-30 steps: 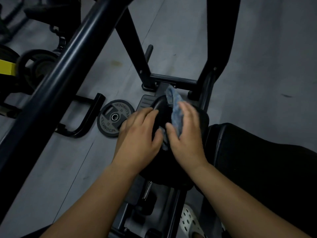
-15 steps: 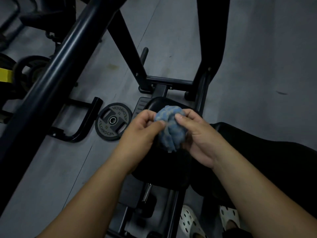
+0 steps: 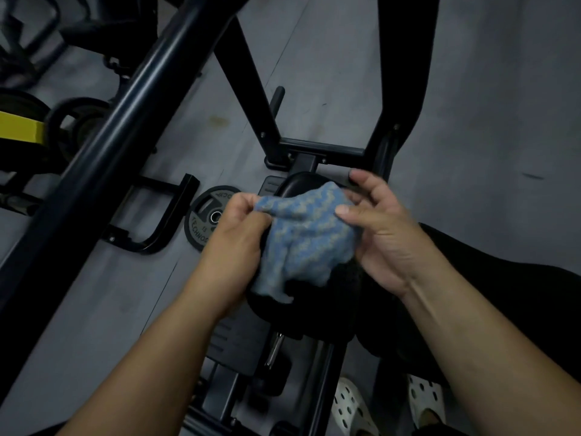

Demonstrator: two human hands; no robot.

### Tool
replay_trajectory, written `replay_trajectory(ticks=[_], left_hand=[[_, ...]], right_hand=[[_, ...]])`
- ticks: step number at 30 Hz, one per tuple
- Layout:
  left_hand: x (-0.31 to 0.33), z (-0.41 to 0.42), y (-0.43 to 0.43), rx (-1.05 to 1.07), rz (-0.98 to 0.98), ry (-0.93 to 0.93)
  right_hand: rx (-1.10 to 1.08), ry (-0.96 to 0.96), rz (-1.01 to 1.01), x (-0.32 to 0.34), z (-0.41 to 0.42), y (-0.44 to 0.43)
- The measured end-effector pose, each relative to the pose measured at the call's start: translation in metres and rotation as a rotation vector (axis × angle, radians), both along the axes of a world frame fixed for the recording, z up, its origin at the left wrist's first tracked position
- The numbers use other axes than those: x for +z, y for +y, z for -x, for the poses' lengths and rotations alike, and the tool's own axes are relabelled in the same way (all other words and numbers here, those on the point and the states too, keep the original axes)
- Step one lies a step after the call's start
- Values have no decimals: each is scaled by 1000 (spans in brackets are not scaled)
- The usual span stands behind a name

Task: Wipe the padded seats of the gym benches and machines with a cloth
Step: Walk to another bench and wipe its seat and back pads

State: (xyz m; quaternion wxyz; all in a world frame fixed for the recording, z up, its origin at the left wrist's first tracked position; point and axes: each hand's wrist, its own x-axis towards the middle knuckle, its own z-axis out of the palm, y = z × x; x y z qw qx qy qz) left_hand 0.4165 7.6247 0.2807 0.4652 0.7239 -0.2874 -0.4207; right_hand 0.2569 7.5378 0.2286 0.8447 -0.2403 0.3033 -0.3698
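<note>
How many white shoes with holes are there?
2. The first clog is at the bottom edge, right of centre; the second clog is beside it, further right. Both are partly hidden.

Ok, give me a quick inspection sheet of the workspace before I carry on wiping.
Surface: grey floor, faint marks.
Job's things: blue-grey cloth held between both hands above the black padded seat.
Clutter: weight plate lying flat, left of the seat.
Grippers: left hand and right hand each pinch the cloth.
Cables: nothing seen.
Surroundings: black machine frame, yellow part far left, white clogs below.
</note>
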Motion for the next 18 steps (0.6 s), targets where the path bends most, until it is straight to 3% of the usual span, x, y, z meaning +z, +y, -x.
replay_trajectory(ticks=[2, 4, 5, 7, 8, 9, 11, 15, 18], left_hand=[[0, -5, 4, -41, 44, -45], [-7, -10, 10, -93, 6, -174], [-13, -12, 14, -125, -34, -287], [-24, -13, 22, -186, -102, -508], [-27, -11, 25, -206, -124, -598], [-30, -11, 27, -222, -135, -681], [-31, -10, 28, -226, -149, -802], [-25, -9, 26, -91, -205, -847], [-27, -23, 23, -50, -197, -835]], right_hand=[[-35, 17, 110, 1, -6, -11], [-25, 169, 229, -4, -14, -18], [11, 390, 375, -9, -17, -19], [122, 1008, 688, -24, -21, -12], [101, 1209, 784, -28, -23, -2], [38, 1271, 850, -30, -26, 10], [-33, 1181, 936, -26, -40, 35], [232, 1257, 827, -26, -90, 54], [248, 1380, 886, -33, -120, 60]])
